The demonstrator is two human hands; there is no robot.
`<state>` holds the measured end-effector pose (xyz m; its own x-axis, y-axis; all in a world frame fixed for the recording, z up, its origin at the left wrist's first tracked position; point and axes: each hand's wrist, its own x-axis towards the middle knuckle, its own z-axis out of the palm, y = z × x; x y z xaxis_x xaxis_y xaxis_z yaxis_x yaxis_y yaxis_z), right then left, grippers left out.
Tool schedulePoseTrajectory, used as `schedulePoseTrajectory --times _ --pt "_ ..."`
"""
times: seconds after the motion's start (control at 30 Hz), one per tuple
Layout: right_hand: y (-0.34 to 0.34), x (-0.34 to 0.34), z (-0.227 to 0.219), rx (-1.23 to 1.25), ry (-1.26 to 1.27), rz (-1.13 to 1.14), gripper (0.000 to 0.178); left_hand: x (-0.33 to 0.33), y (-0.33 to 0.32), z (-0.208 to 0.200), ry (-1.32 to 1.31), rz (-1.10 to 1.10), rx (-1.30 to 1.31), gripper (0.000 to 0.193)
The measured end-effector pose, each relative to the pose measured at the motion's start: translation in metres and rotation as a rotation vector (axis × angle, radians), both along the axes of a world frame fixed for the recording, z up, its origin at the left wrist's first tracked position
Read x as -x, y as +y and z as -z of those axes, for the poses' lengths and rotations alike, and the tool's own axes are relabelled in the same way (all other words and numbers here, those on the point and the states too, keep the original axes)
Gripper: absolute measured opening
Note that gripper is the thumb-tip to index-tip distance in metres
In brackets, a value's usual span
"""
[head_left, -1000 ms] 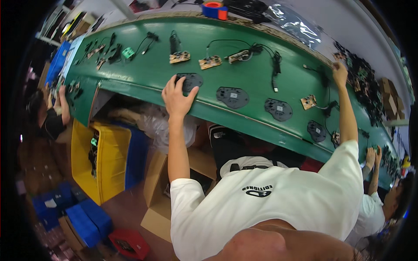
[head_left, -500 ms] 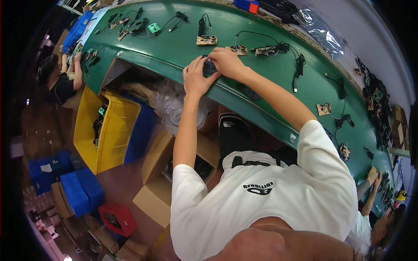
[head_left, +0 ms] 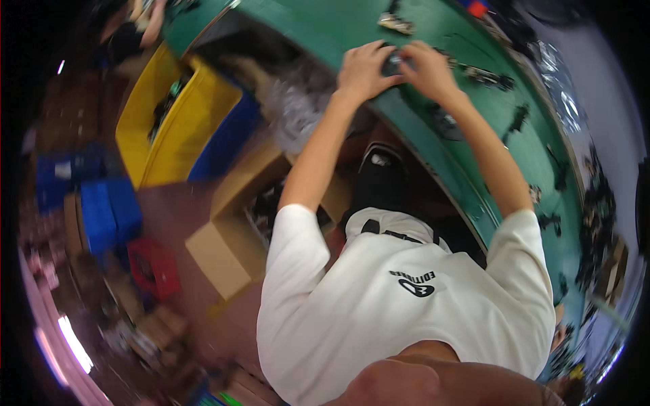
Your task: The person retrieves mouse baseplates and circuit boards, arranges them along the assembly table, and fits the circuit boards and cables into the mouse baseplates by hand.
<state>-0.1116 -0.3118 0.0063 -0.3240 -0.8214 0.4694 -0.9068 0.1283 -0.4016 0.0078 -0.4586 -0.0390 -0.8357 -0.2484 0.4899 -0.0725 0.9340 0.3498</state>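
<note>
Left hand (head_left: 364, 71) curled round a dark plastic shell (head_left: 392, 63) at the green table's (head_left: 305, 20) near edge; right hand (head_left: 430, 71) bent over it, its grip unclear. This piece appears mid-work; another shell (head_left: 447, 124) lies untouched. A second earlier, the right hand reached toward the far edge.

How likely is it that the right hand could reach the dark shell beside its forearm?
Probably yes: the dark shell lies close by on the green bench, only the forearm possibly covering its edge, though the right hand seems busy at another dark piece.
</note>
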Motion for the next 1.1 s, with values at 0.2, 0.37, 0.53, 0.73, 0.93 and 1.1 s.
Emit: schedulePoseTrajectory --times 0.2,0.37,0.53,0.73,0.93,1.1 --pt "0.038 -0.074 -0.028 -0.063 -0.079 -0.289 0.015 -0.071 0.076 0.035 0.390 -0.239 -0.286 0.060" --pt "0.000 -0.090 -0.006 -0.141 0.111 -0.496 0.025 -0.256 0.183 0.177 -0.173 -0.866 -0.540 0.065" --pt "-0.047 -0.077 0.033 -0.178 0.449 -0.623 0.036 -0.387 0.247 0.238 -0.649 -1.148 -0.639 0.065" --pt "-0.046 -0.071 0.020 -0.262 0.304 -0.668 0.028 -0.398 0.219 0.249 -0.355 -1.206 -0.528 0.042" --pt "-0.048 -0.070 0.001 -0.381 0.348 -0.673 0.029 -0.442 0.130 0.331 -0.267 -1.369 -0.901 0.058" --pt "-0.040 -0.077 -0.013 -0.595 0.338 -0.596 0.032 -0.443 0.095 0.417 -0.277 -1.596 -1.399 0.108"
